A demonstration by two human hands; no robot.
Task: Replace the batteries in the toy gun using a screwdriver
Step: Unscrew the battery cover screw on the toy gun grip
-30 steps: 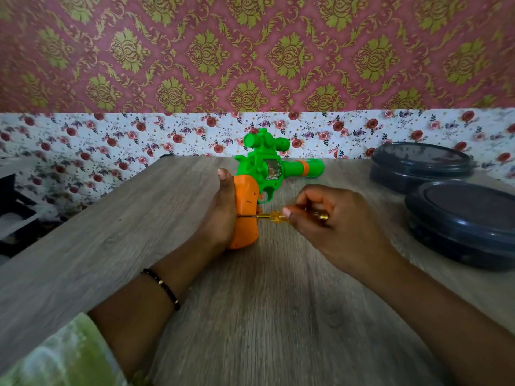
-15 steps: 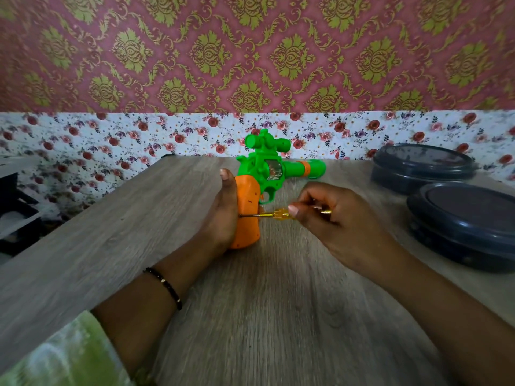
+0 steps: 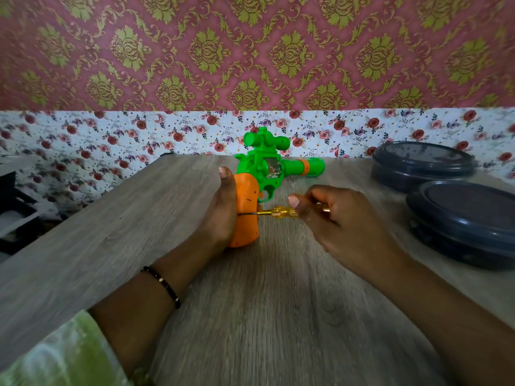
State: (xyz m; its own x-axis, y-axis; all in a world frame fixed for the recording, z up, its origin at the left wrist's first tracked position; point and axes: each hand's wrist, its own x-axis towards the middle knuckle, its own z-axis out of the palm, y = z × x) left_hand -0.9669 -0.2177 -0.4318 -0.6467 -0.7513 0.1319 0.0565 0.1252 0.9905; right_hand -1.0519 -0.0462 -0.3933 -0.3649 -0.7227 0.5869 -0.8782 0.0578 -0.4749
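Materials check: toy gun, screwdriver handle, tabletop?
Toy gun: looks like moulded plastic, glossy green body with a matte orange grip, flat saturated colour. Screwdriver: handle seems translucent amber plastic, light passing through it; thin dark shaft, probably metal. Table: grey wood-grain surface, matte; laminate or real wood, can't tell.

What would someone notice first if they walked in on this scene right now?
First, the green and orange toy gun standing at the middle of the wooden table; the left hand holds its orange grip while the right hand pinches a small yellow screwdriver with its tip against that grip. Next, two dark round containers at the table's right edge.
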